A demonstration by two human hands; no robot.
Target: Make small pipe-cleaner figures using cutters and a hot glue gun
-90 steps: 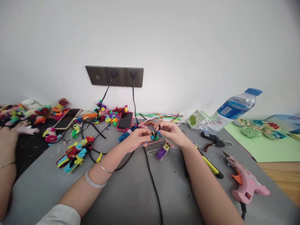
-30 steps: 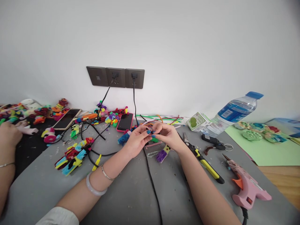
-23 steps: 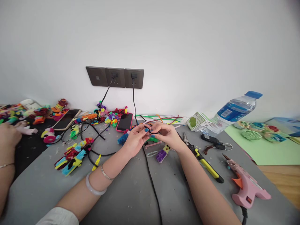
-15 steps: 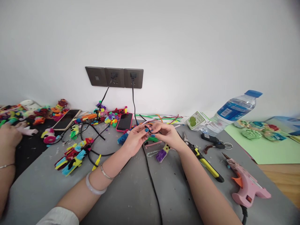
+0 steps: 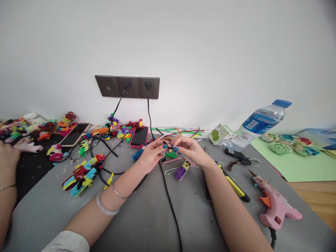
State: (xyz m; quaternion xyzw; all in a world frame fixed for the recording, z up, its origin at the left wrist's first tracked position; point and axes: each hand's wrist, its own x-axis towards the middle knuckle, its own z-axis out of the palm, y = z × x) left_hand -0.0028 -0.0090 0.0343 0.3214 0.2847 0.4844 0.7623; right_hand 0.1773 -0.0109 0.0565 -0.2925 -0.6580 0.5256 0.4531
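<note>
My left hand (image 5: pixel 151 157) and my right hand (image 5: pixel 189 149) meet above the grey mat (image 5: pixel 147 213), fingertips pinched together on a small black pipe-cleaner piece (image 5: pixel 169 145). A green pipe-cleaner bit (image 5: pixel 171 154) shows just under the fingers. Below my right hand, a small purple and yellow pipe-cleaner figure (image 5: pixel 183 169) lies on the mat beside a pink stem (image 5: pixel 171 161). A black cable (image 5: pixel 170 203) runs between my forearms.
A pink glue gun (image 5: pixel 275 206) and yellow-handled pliers (image 5: pixel 235 185) lie right. A water bottle (image 5: pixel 258 122), small carton (image 5: pixel 219 133) and keys (image 5: pixel 240 159) sit behind. Two phones (image 5: pixel 140 135) (image 5: pixel 75 133) and several colourful figures (image 5: pixel 82 173) lie left. Another person's hand (image 5: pixel 7 157) rests far left.
My hands have stayed together, turning the black piece between the fingertips. They sank slightly toward the mat, and my right forearm now hides more of the pliers.
</note>
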